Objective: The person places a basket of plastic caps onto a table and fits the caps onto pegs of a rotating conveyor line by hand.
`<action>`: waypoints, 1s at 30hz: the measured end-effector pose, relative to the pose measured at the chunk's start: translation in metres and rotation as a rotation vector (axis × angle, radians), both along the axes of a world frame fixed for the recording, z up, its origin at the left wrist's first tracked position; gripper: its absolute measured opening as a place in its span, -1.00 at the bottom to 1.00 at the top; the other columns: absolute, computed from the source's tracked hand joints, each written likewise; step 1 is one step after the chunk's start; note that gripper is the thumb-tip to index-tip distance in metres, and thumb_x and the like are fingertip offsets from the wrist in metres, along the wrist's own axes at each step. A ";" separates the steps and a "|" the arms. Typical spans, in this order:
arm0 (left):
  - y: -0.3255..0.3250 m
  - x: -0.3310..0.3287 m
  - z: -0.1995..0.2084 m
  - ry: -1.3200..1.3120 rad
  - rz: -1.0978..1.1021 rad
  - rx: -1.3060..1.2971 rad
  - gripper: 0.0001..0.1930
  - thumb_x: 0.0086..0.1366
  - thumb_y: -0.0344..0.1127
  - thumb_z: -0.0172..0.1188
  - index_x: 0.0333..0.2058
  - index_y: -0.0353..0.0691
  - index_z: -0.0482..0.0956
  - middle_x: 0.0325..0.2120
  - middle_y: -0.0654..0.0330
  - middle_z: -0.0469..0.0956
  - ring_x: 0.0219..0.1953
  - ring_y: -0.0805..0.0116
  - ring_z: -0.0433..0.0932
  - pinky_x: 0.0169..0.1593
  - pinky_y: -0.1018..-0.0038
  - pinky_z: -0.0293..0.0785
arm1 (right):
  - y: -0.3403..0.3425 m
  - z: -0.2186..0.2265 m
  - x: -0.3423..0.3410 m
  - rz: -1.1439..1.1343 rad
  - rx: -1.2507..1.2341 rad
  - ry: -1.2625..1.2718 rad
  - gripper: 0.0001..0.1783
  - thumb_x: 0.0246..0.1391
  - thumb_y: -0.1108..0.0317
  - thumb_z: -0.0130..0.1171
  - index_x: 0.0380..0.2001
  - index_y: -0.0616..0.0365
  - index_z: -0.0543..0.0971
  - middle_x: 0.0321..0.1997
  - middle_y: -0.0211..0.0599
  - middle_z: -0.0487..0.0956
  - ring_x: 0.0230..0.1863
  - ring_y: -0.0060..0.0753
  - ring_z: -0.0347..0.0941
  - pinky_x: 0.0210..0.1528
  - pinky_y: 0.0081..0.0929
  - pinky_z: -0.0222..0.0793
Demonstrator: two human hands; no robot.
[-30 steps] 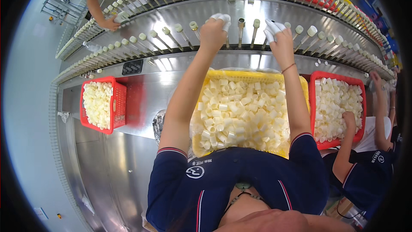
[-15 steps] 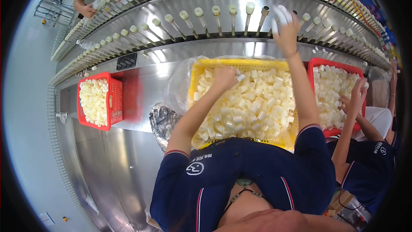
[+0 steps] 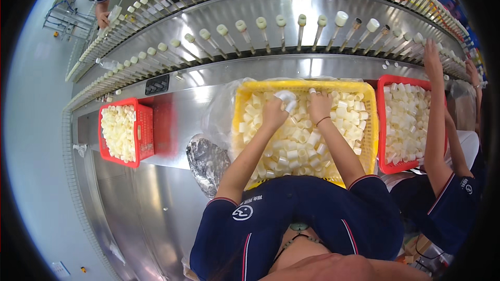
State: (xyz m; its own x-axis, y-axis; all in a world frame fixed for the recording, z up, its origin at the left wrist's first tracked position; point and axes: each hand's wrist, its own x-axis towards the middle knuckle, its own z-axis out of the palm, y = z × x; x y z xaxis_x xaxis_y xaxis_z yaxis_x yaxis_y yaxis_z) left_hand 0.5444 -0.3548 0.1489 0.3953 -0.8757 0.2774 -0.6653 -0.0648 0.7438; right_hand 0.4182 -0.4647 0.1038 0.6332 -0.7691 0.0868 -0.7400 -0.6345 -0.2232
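Observation:
Both my hands are over a yellow basket (image 3: 371, 125) filled with short, cream-white plastic caps (image 3: 291, 156). My left hand (image 3: 275, 111) is above the left part of the heap, fingers curled, with white coverings on its fingertips. What lies between those fingers is hidden. Beside it, my right hand (image 3: 320, 106) reaches down among the caps near the far rim, a white covering showing on one finger. Its fingertips are partly buried, so any cap in them cannot be made out. Beyond the basket runs a row of upright metal posts (image 3: 333, 36), mostly topped with caps; a couple have dark bare tops.
Red baskets of caps stand at left (image 3: 145, 130) and right (image 3: 383, 125). A crumpled silvery bag (image 3: 207, 164) lies beside the yellow basket. A co-worker's hand (image 3: 432, 60) reaches to the posts at right; another person's hand (image 3: 103, 18) is at far left. A black tray (image 3: 157, 85) lies on the table.
My right hand has come down from the posts into the yellow basket. The near post row has shifted rightward. The co-worker's hand has moved from the red basket up to the posts.

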 end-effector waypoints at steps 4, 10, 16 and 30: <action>-0.006 0.039 0.019 0.091 0.330 -0.419 -0.82 0.05 -0.47 0.14 -0.32 -0.26 0.44 -0.36 0.13 0.47 -0.29 0.29 0.46 -0.17 0.47 0.36 | 0.010 0.024 -0.004 0.131 0.213 -0.343 -0.63 -0.16 0.40 0.06 -0.17 0.10 0.44 -0.34 -0.17 0.45 -0.25 -0.22 0.35 -0.28 -0.38 0.28; -0.036 0.121 0.103 -0.391 0.378 -0.482 -0.73 0.01 -0.40 0.18 -0.26 -0.27 0.44 -0.34 0.02 0.46 -0.28 0.08 0.44 -0.16 0.36 0.36 | -0.019 0.084 0.004 0.131 0.053 -0.823 -0.59 -0.11 0.46 0.06 -0.09 0.09 0.41 -0.22 -0.11 0.37 -0.21 -0.12 0.32 -0.14 -0.37 0.28; -0.100 0.130 0.146 -0.591 0.232 -0.042 -0.77 0.10 -0.21 0.05 -0.41 -0.26 0.51 -0.43 0.04 0.50 -0.33 0.07 0.49 -0.31 0.30 0.43 | -0.061 0.170 0.042 0.094 0.004 -0.766 -0.59 -0.07 0.39 0.07 -0.08 0.17 0.41 -0.39 -0.06 0.45 -0.26 -0.08 0.35 -0.19 -0.31 0.27; -0.104 0.014 0.131 -0.802 0.070 -0.354 -0.64 -0.01 -0.13 0.14 -0.28 -0.23 0.45 -0.33 0.08 0.45 -0.40 0.12 0.50 -0.35 0.33 0.42 | -0.155 0.198 0.047 0.009 -0.298 -0.025 -0.80 -0.15 0.29 0.02 -0.46 0.16 0.51 -0.31 -0.14 0.49 -0.18 -0.09 0.39 -0.20 -0.19 0.34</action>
State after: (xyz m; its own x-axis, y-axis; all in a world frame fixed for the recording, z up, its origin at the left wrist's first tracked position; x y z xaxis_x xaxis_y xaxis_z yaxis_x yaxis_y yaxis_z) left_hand 0.5587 -0.4586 0.2797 0.0141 -0.6669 0.7450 -0.9991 0.0213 0.0380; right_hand 0.4654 -0.6200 0.3017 0.6349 -0.7016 0.3234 -0.7307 -0.6813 -0.0437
